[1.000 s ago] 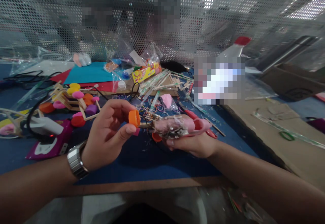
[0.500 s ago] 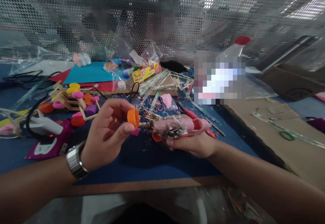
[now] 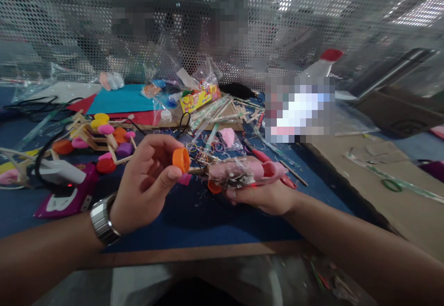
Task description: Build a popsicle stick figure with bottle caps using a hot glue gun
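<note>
My left hand (image 3: 147, 181), with a steel watch on the wrist, pinches an orange bottle cap (image 3: 181, 160) between thumb and fingers at the centre of the view. Facing it, my right hand (image 3: 267, 194) is wrapped round a pink glue gun (image 3: 239, 173) crusted with dried glue, its nozzle pointing left and nearly touching the cap. Both are held above a blue mat (image 3: 194, 213).
A stick frame with coloured caps (image 3: 102, 139) stands at the left, beside a white adapter on a purple card (image 3: 65, 190). Stick bundles and plastic bags (image 3: 201, 98) lie behind. A red-capped bottle (image 3: 322, 65) and cardboard (image 3: 381, 176) are at the right. Perforated screen behind, with people beyond.
The orange cap has shifted very slightly up and left in my left hand; the glue gun stays in place.
</note>
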Demonstrator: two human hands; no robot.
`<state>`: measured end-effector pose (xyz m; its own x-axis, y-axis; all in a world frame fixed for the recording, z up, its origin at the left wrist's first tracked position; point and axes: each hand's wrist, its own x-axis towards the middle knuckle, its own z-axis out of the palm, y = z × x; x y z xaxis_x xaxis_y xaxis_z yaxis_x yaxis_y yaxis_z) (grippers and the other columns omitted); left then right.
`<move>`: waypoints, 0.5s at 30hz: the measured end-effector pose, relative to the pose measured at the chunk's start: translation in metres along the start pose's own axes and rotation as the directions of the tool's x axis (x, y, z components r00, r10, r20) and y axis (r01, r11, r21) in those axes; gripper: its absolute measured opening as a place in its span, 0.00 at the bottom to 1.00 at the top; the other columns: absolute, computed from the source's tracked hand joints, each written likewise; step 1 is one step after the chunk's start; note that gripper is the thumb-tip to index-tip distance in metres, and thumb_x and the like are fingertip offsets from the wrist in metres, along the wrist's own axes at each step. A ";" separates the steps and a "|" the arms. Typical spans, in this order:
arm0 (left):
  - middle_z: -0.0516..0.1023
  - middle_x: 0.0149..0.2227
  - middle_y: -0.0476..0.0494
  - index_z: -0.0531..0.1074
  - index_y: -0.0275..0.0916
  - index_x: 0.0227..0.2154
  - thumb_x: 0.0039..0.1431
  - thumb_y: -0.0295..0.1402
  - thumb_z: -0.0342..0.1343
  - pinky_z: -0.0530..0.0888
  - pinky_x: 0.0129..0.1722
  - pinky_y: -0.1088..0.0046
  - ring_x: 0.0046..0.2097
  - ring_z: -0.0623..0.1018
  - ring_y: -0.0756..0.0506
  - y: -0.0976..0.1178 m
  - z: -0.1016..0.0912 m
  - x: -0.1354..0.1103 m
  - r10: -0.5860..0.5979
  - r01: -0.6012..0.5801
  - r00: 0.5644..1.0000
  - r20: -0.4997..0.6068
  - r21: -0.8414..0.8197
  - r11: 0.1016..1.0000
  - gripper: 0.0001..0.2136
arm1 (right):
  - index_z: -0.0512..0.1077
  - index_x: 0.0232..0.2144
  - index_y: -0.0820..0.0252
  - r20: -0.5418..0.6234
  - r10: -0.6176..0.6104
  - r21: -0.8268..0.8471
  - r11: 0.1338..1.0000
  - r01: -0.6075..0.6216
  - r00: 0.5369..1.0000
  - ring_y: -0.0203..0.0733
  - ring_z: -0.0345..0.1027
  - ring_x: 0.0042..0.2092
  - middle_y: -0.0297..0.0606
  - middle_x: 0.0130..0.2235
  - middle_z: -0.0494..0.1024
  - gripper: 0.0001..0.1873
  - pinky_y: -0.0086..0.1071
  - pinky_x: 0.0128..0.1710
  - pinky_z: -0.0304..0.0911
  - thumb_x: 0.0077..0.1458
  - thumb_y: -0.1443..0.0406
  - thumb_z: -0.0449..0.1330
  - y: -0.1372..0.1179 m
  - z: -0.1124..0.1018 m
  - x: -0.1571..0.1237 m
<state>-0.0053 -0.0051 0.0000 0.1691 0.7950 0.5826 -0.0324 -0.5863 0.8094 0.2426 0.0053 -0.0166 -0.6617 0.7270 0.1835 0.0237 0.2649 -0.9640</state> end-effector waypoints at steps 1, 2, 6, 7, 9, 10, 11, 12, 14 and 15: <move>0.77 0.34 0.46 0.75 0.41 0.44 0.64 0.46 0.65 0.78 0.29 0.74 0.32 0.77 0.48 0.000 0.000 0.000 0.003 -0.003 1.000 0.000 -0.010 1.000 0.15 | 0.79 0.58 0.55 0.006 -0.006 0.000 1.000 0.006 1.000 0.40 0.76 0.38 0.46 0.51 0.82 0.22 0.24 0.24 0.67 0.63 0.56 0.65 0.000 0.000 0.000; 0.77 0.34 0.46 0.75 0.41 0.45 0.65 0.46 0.64 0.77 0.29 0.75 0.32 0.77 0.49 -0.001 0.000 0.000 0.005 -0.005 1.000 0.000 -0.017 1.000 0.15 | 0.79 0.58 0.54 0.010 -0.015 0.002 1.000 0.015 1.000 0.39 0.76 0.37 0.46 0.52 0.82 0.22 0.24 0.25 0.67 0.63 0.57 0.65 0.001 -0.001 0.000; 0.76 0.34 0.46 0.75 0.40 0.46 0.66 0.44 0.63 0.75 0.26 0.77 0.30 0.75 0.50 -0.002 0.000 -0.001 0.002 -0.001 1.000 0.012 -0.041 0.999 0.14 | 0.79 0.58 0.52 0.007 -0.028 0.026 0.999 0.028 1.000 0.37 0.74 0.34 0.44 0.50 0.83 0.21 0.24 0.25 0.67 0.63 0.59 0.65 0.002 -0.001 0.001; 0.76 0.34 0.46 0.74 0.40 0.46 0.67 0.45 0.63 0.74 0.25 0.77 0.29 0.75 0.50 -0.002 0.000 -0.001 0.002 -0.002 1.000 0.015 -0.047 0.999 0.14 | 0.79 0.58 0.52 0.003 -0.021 0.026 0.999 0.021 1.000 0.37 0.74 0.33 0.43 0.49 0.83 0.21 0.24 0.25 0.67 0.63 0.60 0.65 0.002 -0.001 0.001; 0.76 0.34 0.46 0.74 0.40 0.46 0.66 0.45 0.63 0.74 0.24 0.77 0.29 0.75 0.50 -0.003 0.000 -0.001 0.004 -0.003 1.000 0.017 -0.051 0.999 0.15 | 0.80 0.57 0.52 0.000 -0.007 0.015 1.000 0.007 1.000 0.37 0.74 0.33 0.43 0.47 0.84 0.21 0.24 0.24 0.67 0.63 0.60 0.65 0.001 -0.001 0.002; 0.77 0.35 0.46 0.74 0.40 0.46 0.66 0.46 0.63 0.74 0.25 0.77 0.30 0.75 0.50 -0.003 0.000 -0.002 0.002 -0.001 1.000 0.015 -0.046 0.999 0.15 | 0.80 0.57 0.52 0.000 -0.005 0.007 1.000 0.005 1.000 0.37 0.73 0.32 0.43 0.48 0.84 0.21 0.25 0.24 0.67 0.62 0.61 0.65 0.000 -0.001 0.002; 0.77 0.35 0.45 0.74 0.40 0.46 0.66 0.46 0.62 0.74 0.25 0.76 0.30 0.75 0.49 -0.004 0.000 -0.002 -0.002 0.003 1.000 0.010 -0.036 0.999 0.15 | 0.80 0.57 0.52 0.001 -0.003 0.001 1.000 0.003 1.000 0.37 0.73 0.32 0.44 0.48 0.83 0.21 0.25 0.23 0.67 0.62 0.60 0.66 0.000 0.000 0.002; 0.76 0.35 0.45 0.73 0.41 0.46 0.66 0.47 0.62 0.74 0.25 0.76 0.31 0.76 0.49 -0.004 0.000 -0.002 -0.006 0.007 1.000 0.004 -0.025 1.000 0.16 | 0.80 0.57 0.52 -0.004 -0.001 -0.002 1.000 0.001 1.000 0.37 0.73 0.31 0.44 0.49 0.83 0.21 0.25 0.23 0.67 0.62 0.60 0.66 -0.001 0.000 0.002; 0.76 0.36 0.44 0.73 0.41 0.47 0.67 0.47 0.62 0.74 0.25 0.75 0.31 0.76 0.48 -0.005 0.000 -0.003 -0.008 0.008 1.000 -0.001 -0.012 1.000 0.16 | 0.80 0.57 0.52 -0.018 0.018 -0.008 1.000 -0.018 1.000 0.36 0.72 0.30 0.44 0.49 0.83 0.21 0.26 0.24 0.67 0.62 0.59 0.66 -0.001 0.000 0.001; 0.75 0.37 0.44 0.73 0.40 0.47 0.67 0.47 0.62 0.74 0.25 0.75 0.32 0.75 0.48 -0.005 0.000 -0.003 -0.007 0.008 1.000 0.001 -0.010 1.000 0.16 | 0.80 0.57 0.52 -0.028 0.027 -0.009 1.000 -0.027 0.999 0.36 0.71 0.30 0.44 0.47 0.83 0.21 0.26 0.24 0.67 0.62 0.58 0.66 -0.001 0.000 0.001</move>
<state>-0.0059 -0.0043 -0.0056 0.1702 0.7992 0.5765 -0.0412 -0.5787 0.8145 0.2422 0.0055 -0.0155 -0.6399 0.7509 0.1631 0.0481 0.2510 -0.9668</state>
